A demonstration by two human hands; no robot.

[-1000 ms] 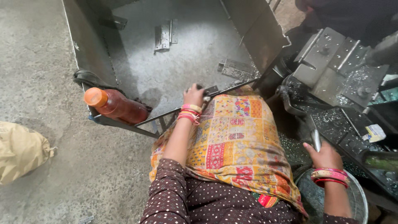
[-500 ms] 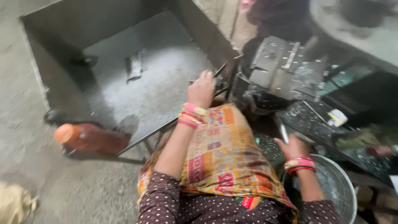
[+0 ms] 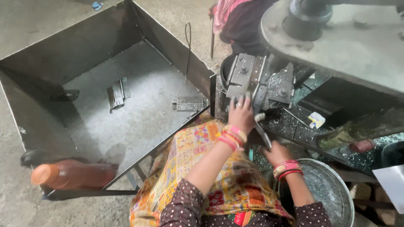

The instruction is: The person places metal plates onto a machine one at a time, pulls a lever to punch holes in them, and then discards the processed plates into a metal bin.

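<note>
Where machine [image 3: 256, 80] stands, gritty floor [image 3: 25, 38], bin [image 3: 126, 105].

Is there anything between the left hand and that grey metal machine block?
No. The left hand already rests its fingers on the grey metal block, with nothing between them. The right hand, lower down, holds a thin metal piece.

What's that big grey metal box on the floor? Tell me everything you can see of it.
The metal box is a large open-topped bin of dull grey sheet metal, with tall sloping walls and a flat, scuffed floor. It stands on a thin frame of metal bars on the concrete, left of the person's lap. Inside lie a few flat hinge-like metal pieces, far apart. A loop of wire hangs over its right wall. An orange bottle lies on the frame against its near edge. Neither hand touches it.
</note>
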